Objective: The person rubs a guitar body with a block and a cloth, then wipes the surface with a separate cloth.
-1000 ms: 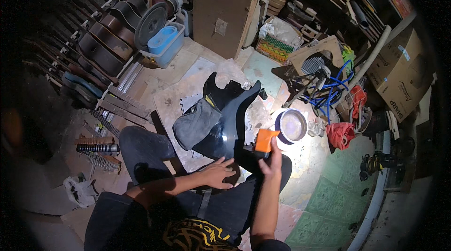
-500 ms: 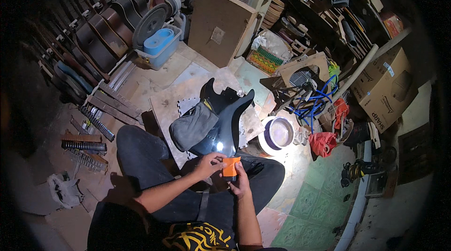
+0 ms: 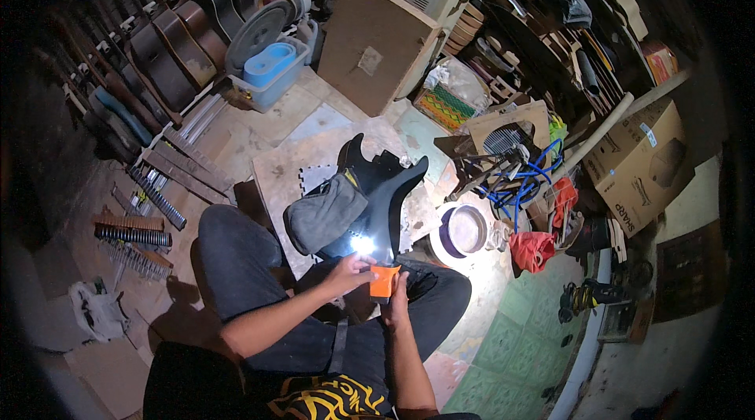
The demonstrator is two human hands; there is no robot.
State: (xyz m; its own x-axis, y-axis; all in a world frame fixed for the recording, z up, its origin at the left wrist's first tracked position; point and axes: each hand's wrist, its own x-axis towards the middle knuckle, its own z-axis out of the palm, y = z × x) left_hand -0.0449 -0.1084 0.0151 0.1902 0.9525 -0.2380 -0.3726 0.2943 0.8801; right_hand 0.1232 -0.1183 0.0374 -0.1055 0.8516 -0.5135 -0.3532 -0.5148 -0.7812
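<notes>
Between my hands is an orange sheet [image 3: 384,281], bent over a small dark block whose lower end [image 3: 381,300] shows beneath it. My right hand [image 3: 399,303] grips block and sheet from the right side. My left hand [image 3: 348,274] has its fingers bent against the sheet's left edge, apparently pinching it; the fingertips are partly hidden. Just beyond my hands lies a glossy black electric guitar body [image 3: 385,198], its two horns pointing away from me. A grey cloth [image 3: 326,214] is draped over its left part. Bright light reflects off the near edge of the body.
Under the guitar body is a pale board [image 3: 275,164]. A round bowl [image 3: 465,231] stands to its right, near a blue hose [image 3: 525,196] and red cloth [image 3: 532,252]. Guitars [image 3: 169,42] line the far left; clamps and springs [image 3: 138,239] lie by my left knee.
The orange sheet now lies flatter and longer down over the block, where before its upper corner stood out. My hands have shifted slightly; the guitar body and cloth stay put.
</notes>
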